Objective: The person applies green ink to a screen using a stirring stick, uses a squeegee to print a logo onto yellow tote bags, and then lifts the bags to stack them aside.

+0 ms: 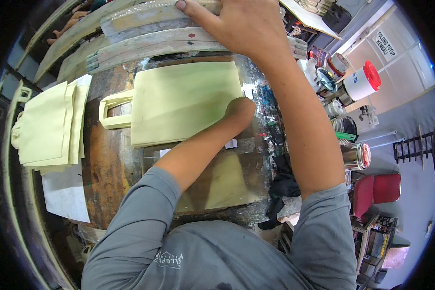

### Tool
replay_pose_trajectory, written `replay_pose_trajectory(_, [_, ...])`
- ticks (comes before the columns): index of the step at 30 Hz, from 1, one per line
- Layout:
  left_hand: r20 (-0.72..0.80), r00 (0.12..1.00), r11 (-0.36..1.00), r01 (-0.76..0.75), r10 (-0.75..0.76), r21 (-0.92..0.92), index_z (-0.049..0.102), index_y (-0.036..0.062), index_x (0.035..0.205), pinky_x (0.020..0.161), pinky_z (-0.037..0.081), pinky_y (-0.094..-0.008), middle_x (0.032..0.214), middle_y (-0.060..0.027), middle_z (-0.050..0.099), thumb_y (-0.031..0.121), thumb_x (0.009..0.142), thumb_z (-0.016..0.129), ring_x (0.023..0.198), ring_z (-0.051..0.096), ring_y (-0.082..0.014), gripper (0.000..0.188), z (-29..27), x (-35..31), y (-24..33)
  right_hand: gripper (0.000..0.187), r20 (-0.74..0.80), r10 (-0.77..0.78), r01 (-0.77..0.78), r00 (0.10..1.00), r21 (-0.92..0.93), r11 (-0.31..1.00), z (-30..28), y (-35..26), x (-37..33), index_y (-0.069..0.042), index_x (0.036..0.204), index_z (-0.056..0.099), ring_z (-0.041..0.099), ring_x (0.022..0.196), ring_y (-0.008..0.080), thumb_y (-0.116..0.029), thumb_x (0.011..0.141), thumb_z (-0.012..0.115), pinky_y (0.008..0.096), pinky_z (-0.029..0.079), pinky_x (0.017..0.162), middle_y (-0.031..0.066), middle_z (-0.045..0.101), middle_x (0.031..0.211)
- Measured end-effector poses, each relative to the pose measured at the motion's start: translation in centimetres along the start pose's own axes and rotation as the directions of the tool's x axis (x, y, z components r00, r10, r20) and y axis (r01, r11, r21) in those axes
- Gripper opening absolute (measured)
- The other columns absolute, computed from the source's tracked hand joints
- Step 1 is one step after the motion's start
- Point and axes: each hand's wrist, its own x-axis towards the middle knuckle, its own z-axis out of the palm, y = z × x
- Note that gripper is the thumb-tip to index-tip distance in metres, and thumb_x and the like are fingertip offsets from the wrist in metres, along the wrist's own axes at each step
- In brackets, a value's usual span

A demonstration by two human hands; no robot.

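Has a pale-yellow, rectangular fabric bag [183, 104] laid flat at the middle of a worn, paint-stained brown wooden table [106, 183], with its matching strap handle [116, 123] turned out to the left, probably to leave the broad panel smooth. Reaches across the bag with the bare left hand [240, 113], down at its right edge, perhaps to steady or square it; shows only a rounded back of the hand, so cannot tell whether gripping or merely pressing. Stretches the bare right hand [241, 29] far forward over a long, stained, pale wooden bar [154, 46], with the thumb spread leftward; cannot tell the state of the other fingers, out of sight at the upper border. Has a layered stack of pale-yellow fabric bags [46, 123] at the left, partly over a white paper sheet [65, 195], likely for easy reach and a clean underside. Has a crumpled black cloth [282, 186] at the near right, apparently handy for wiping, and a white cylindrical tub with a red lid [360, 84] well apart from the bag, perhaps against drips.
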Motion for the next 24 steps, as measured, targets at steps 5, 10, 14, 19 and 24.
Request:
replay_pose_trajectory(5, [0.104,0.989,0.991,-0.093,0.102,-0.094,0.079,-0.0007,0.106,0.089,0.061,-0.0495,0.104,-0.0224,0.078,0.015,0.095,0.065,0.101,0.076,-0.0396,0.024,-0.3,0.1,0.3,0.057,0.125,0.075,-0.067,0.989,-0.060,0.996,-0.6,-0.5,0.3,-0.006,0.080,0.068,0.063,0.079,0.0263,-0.058,0.103,0.058,0.0495,0.049,0.084,0.0115,0.066,0.078])
replay_pose_trajectory(10, [-0.010,0.996,0.963,0.088,-0.094,-0.254,0.065,-0.0041,0.137,0.112,0.050,-0.0470,0.140,-0.0284,0.066,0.030,0.094,0.072,0.130,0.064,-0.0428,0.056,-2.1,3.3,-16.7,0.056,0.199,0.065,-0.053,0.978,-0.065,0.996,-1.4,-0.6,0.0,-0.010,0.080,0.063,0.054,0.072,0.0195,-0.059,0.106,0.051,0.0448,0.047,0.083,0.0034,0.058,0.074])
replay_pose_trajectory(14, [0.185,0.958,0.976,0.212,-0.218,0.050,0.039,0.0034,0.164,0.129,0.029,-0.0476,0.168,-0.0246,0.039,0.059,0.075,0.087,0.155,0.036,-0.0432,0.115,-6.9,0.6,-27.5,0.056,0.267,0.079,-0.055,0.960,-0.098,0.994,-0.2,-0.1,1.0,-0.011,0.079,0.060,0.051,0.069,0.0177,-0.058,0.108,0.049,0.0420,0.048,0.080,0.0016,0.055,0.072])
replay_pose_trajectory(19, [0.244,0.958,0.988,0.141,-0.153,0.067,0.041,0.0113,0.164,0.129,0.028,-0.0474,0.168,-0.0228,0.038,0.066,0.066,0.090,0.157,0.033,-0.0420,0.122,-7.0,1.9,-29.5,0.057,0.353,0.105,-0.099,0.930,-0.035,0.994,-2.5,-1.0,2.2,-0.012,0.080,0.058,0.047,0.066,0.0153,-0.059,0.109,0.046,0.0364,0.047,0.072,-0.0002,0.053,0.071])
replay_pose_trajectory(24, [0.242,0.952,0.982,0.190,-0.186,0.005,0.045,0.0122,0.163,0.129,0.028,-0.0480,0.169,-0.0216,0.038,0.067,0.065,0.091,0.157,0.033,-0.0399,0.121,-6.5,1.5,-27.9,0.057,0.391,0.152,-0.137,0.908,-0.067,0.988,-2.6,-1.1,2.0,-0.011,0.082,0.059,0.046,0.065,0.0149,-0.060,0.109,0.046,0.0342,0.045,0.066,-0.0008,0.053,0.071])
